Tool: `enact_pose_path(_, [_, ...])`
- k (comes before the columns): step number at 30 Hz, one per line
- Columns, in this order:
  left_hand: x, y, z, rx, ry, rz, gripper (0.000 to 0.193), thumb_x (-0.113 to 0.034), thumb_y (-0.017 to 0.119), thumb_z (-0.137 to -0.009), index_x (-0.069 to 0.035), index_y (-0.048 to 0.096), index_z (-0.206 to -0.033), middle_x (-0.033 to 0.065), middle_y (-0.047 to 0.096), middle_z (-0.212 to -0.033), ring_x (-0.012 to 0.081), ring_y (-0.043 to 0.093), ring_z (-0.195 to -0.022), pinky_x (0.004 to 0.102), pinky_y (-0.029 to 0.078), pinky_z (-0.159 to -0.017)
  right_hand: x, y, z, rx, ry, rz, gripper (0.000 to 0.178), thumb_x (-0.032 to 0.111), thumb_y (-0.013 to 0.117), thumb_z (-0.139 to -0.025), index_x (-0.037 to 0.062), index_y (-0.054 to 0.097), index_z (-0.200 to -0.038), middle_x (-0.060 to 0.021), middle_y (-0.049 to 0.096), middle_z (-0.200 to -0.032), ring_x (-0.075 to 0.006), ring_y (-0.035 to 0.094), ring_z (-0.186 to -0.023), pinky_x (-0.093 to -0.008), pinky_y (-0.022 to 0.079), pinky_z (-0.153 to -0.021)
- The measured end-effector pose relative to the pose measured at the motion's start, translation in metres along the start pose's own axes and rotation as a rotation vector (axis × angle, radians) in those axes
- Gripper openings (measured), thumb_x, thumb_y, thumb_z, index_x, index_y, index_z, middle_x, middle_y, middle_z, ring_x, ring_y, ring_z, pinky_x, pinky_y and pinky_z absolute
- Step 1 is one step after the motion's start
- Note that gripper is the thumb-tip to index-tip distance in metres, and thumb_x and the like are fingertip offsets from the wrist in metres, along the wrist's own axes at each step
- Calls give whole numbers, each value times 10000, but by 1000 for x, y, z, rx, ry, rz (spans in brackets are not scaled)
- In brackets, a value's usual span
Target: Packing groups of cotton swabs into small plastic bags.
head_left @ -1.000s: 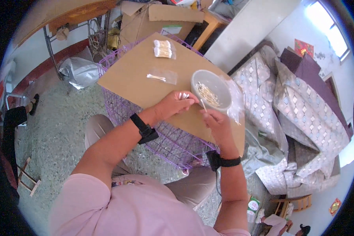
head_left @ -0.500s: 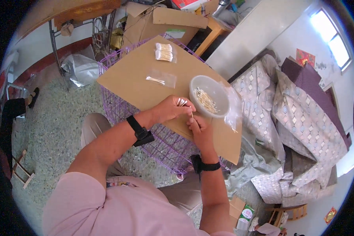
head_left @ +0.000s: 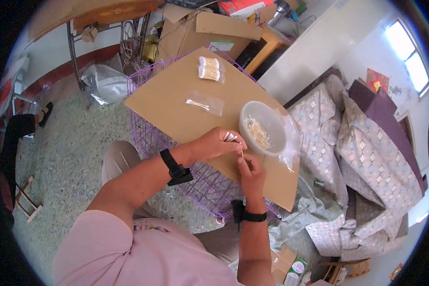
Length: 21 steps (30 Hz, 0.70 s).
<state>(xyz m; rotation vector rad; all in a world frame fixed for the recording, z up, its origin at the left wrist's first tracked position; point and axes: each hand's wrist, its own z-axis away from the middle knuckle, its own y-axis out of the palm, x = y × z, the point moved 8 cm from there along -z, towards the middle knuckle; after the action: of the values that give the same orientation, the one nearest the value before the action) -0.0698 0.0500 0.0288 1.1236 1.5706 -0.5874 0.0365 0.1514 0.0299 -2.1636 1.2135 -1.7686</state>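
Observation:
My left hand (head_left: 214, 144) is closed around several white-tipped cotton swabs (head_left: 230, 137), their heads sticking up past the fingers. Just below it, my right hand (head_left: 251, 174) pinches the lower part of a single cotton swab (head_left: 242, 153), whose upper end meets the left fingertips. Beside both hands stands a whitish translucent bowl (head_left: 278, 125) with many loose swabs (head_left: 258, 132) in it. Farther off, a few swabs (head_left: 197, 104) lie on a small clear bag (head_left: 215, 106). Behind that is a pile of bundled swabs (head_left: 209, 69) on clear plastic.
A cardboard sheet (head_left: 159, 93) forms the work surface on a purple wire cage (head_left: 150, 131). Clear plastic bags (head_left: 291, 138) lie right of the bowl. A patterned cover (head_left: 367, 162) drapes furniture at the right; an open carton (head_left: 224, 28) stands behind. Another person's leg (head_left: 16, 138) shows far left.
The whole view has shifted, so the scene sits slightly farther right and lower. Both hands keep nearly the same grip and place beside the bowl.

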Motion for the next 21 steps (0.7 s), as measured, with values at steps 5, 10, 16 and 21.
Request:
enact_pose_path(5, [12,-6,-4,-25,49,18,197,-213,607,-916,-51,672,-1006,-21,653,-827,27,534,-693,198,439,-604,-2,-1,-3,-52,42,-70,122,129,612,-890,12,641,-909,-76,597,-761,-172,554,-689,-293,443,-642])
enact_pose_path(10, [10,-4,-4,-7,-71,-42,158,-179,616,-910,-58,670,-996,-41,627,-797,14,511,-719,186,416,-622,-4,-7,-3,-103,-53,-47,95,115,637,-875,23,643,-898,-60,573,-758,-152,530,-688,-276,430,-631])
enact_pose_path(16, [10,1,-6,-25,-32,-202,140,-162,639,-888,-43,675,-951,-12,614,-790,53,547,-754,234,453,-654,-15,-20,4,-220,6,-191,71,97,648,-867,32,647,-895,-19,575,-789,-111,520,-721,-248,424,-646])
enact_pose_path(21, [5,11,-8,6,153,-507,138,-155,662,-858,-24,677,-900,16,624,-835,87,564,-761,263,470,-674,-14,-22,4,-231,-11,-256,79,101,639,-877,29,635,-907,-20,590,-821,-106,531,-755,-248,432,-674])
